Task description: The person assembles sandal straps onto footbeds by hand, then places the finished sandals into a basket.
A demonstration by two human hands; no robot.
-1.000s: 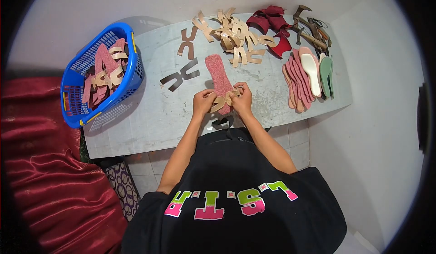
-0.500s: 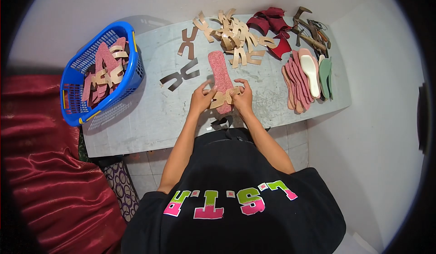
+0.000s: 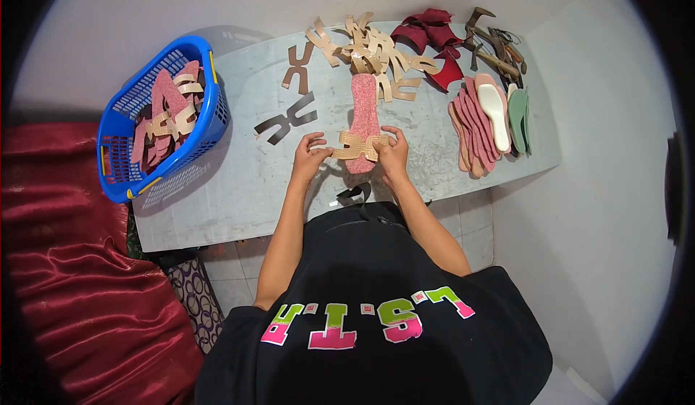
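Observation:
A pink speckled insole (image 3: 364,104) points away from me in front of my body, with a tan H-shaped strap (image 3: 352,144) lying across its near part. My left hand (image 3: 312,159) pinches the strap's left end. On the other side, my right hand (image 3: 392,152) is closed on the strap's right part, its thumb near the insole's edge. The insole's far end reaches the pile of tan straps (image 3: 369,43).
A blue basket (image 3: 215,104) with pink insoles and tan straps stands at the left. Dark straps (image 3: 287,118) lie beside the insole. Maroon pieces (image 3: 433,32), hammers (image 3: 496,61), stacked pink insoles (image 3: 470,130) and green soles (image 3: 518,119) are at the right of the table (image 3: 239,213).
The insole and strap have shifted right and slightly away from me, and the insole stands straighter. My left hand has moved left, out to the strap's end.

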